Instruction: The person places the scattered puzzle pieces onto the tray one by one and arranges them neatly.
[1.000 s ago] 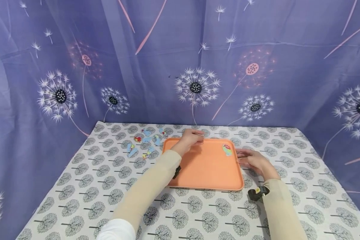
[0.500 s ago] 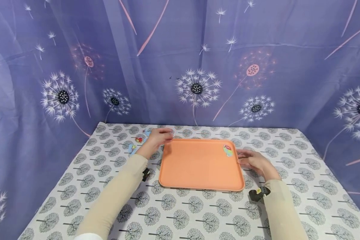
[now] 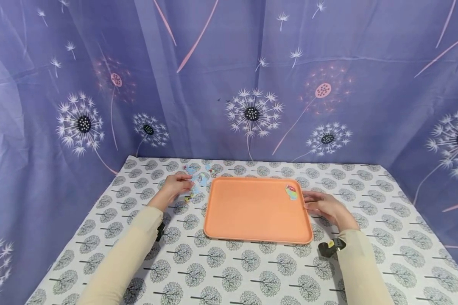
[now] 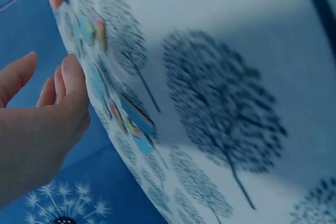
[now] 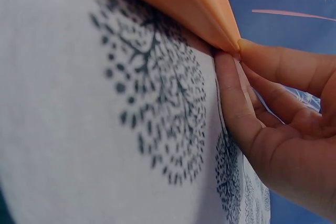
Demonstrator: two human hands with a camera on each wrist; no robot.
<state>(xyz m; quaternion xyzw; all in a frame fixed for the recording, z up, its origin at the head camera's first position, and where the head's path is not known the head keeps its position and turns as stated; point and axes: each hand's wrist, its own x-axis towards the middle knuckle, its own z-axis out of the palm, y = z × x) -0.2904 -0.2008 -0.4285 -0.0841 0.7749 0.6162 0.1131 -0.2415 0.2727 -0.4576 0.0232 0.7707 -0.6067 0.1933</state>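
An orange tray [image 3: 252, 212] lies on the patterned cloth, with one colourful puzzle-like piece [image 3: 291, 192] in its far right corner. At the tray's right edge my right hand [image 3: 326, 207] pinches the rim, the thumb on top and fingers against the side, as the right wrist view shows. Left of the tray, my left hand [image 3: 173, 187] hovers over a scatter of small flat pieces, blue with red and yellow parts [image 3: 203, 179]. Its fingers are loosely bent and hold nothing visible; in the left wrist view the pieces [image 4: 137, 116] lie below and beside the fingertips. The hand hides some of them.
A white cloth [image 3: 229, 271] printed with grey trees covers the table. Purple dandelion-print curtains [image 3: 198, 106] stand behind and at both sides. Each wrist wears a dark camera strap.
My left hand has moved left from above the tray, past its far left corner, to the loose pieces. The right hand stays at the tray's right edge.
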